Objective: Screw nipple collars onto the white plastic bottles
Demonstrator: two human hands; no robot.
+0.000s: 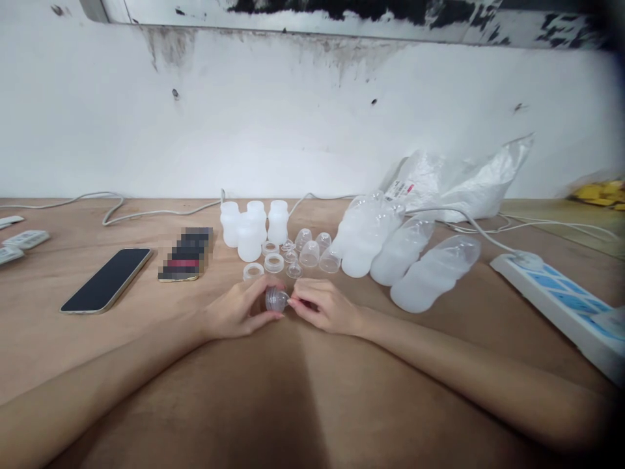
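My left hand (244, 307) is closed around the ribbed ring of a clear baby bottle nipple (277, 299), which lies on its side with its tip to the right. Thumb and fingertips of my right hand (326, 306) pinch that tip. Just beyond my hands are loose white collar rings (274, 262), small clear nipples (293, 268) and several clear dome caps (309, 254). White bottle bodies (250, 238) stand behind the rings. To the right lie capped baby bottles (434, 273), several of them heaped together.
Left on the wooden table (195, 404) are a black-screened phone (107, 280) and a second, pixelated device (185, 255). A power strip (561, 299) with cables is at the right. A white plastic bag (454, 182) rests against the wall.
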